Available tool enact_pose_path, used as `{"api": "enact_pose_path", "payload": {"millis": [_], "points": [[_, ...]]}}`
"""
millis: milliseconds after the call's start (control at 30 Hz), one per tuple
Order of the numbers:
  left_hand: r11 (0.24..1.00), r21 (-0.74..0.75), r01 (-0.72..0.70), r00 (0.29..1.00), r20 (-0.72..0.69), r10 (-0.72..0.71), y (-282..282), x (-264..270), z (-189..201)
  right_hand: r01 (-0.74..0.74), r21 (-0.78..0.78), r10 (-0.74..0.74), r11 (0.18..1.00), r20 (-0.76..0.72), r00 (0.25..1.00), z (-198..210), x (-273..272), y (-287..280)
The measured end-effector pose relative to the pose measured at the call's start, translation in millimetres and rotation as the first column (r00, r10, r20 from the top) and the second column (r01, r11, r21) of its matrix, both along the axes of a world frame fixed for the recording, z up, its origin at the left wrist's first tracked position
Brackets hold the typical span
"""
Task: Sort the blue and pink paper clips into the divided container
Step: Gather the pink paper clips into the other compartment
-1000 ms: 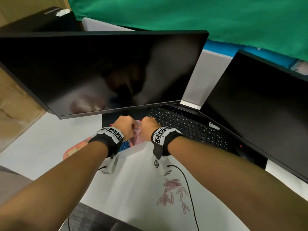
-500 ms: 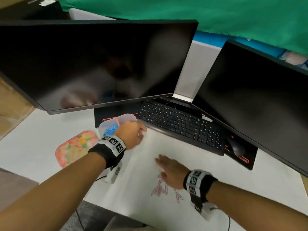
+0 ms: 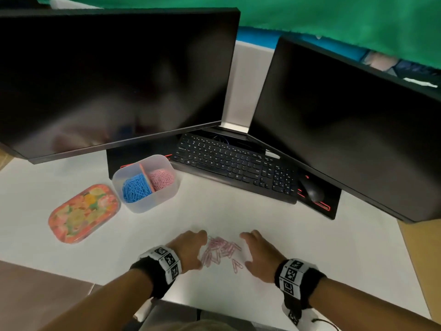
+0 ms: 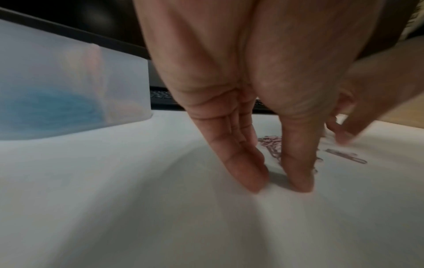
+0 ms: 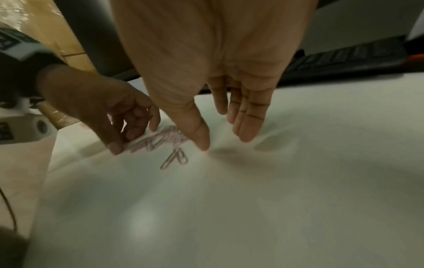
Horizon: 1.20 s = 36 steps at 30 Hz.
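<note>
A translucent divided container [image 3: 152, 204] stands on the white table, with blue clips [image 3: 136, 191] in its left compartment and pink clips [image 3: 161, 179] in its right. A small pile of loose pink clips [image 3: 220, 250] lies near the front edge. My left hand [image 3: 200, 248] is at the pile's left side, fingers pointing down onto the table [image 4: 278, 183], thumb touching the clips [image 5: 160, 139]. My right hand [image 3: 245, 249] is at the pile's right side, fingers straight [image 5: 224, 139]. Neither hand holds a clip.
A flower-patterned lid [image 3: 83, 212] lies left of the container. A black keyboard [image 3: 238, 168] and mouse [image 3: 312, 191] sit behind, under two dark monitors [image 3: 114, 80]. The table's front edge is close to my wrists.
Both hands were at the container a second ago. The right hand came down to the loose pink clips first, then the left hand left the container and joined it at the pile.
</note>
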State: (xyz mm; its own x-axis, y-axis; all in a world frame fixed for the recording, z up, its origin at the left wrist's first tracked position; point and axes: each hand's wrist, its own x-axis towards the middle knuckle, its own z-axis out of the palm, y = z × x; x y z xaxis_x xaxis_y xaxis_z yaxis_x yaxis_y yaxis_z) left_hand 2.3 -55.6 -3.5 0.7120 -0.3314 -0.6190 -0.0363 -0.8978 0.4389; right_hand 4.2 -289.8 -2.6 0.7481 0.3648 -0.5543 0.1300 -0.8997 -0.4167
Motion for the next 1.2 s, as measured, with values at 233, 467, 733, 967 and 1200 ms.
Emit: {"api": "enact_pose_path", "payload": {"millis": [233,467,733,967,1200], "points": [[0.997,-0.073,-0.039,0.995,0.093,0.046,-25.2,7.6,-2.3,0.082,0.167,-0.092,0.983,0.057,0.994,-12.1,-11.9,28.8],[0.999,0.047,0.023,0.997,0.067,-0.026,-16.1,6.8,-2.5,0.051,0.094,-0.05,0.994,-0.011,0.999,-12.7,-15.3,9.5],[0.999,-0.003,-0.047,0.987,0.155,0.047,-26.0,12.6,-6.4,0.048,0.159,-0.063,0.986,0.087,0.994,-14.1,5.0,39.1],[0.989,-0.092,-0.117,0.972,0.193,0.133,-27.7,12.4,-8.9,0.063,0.249,-0.091,0.966,0.104,0.99,-17.4,13.9,48.7],[0.941,-0.186,-0.283,0.942,0.133,0.309,-26.1,20.8,-8.5,0.163,0.307,-0.177,0.938,0.019,0.984,-17.0,27.6,53.8]]}}
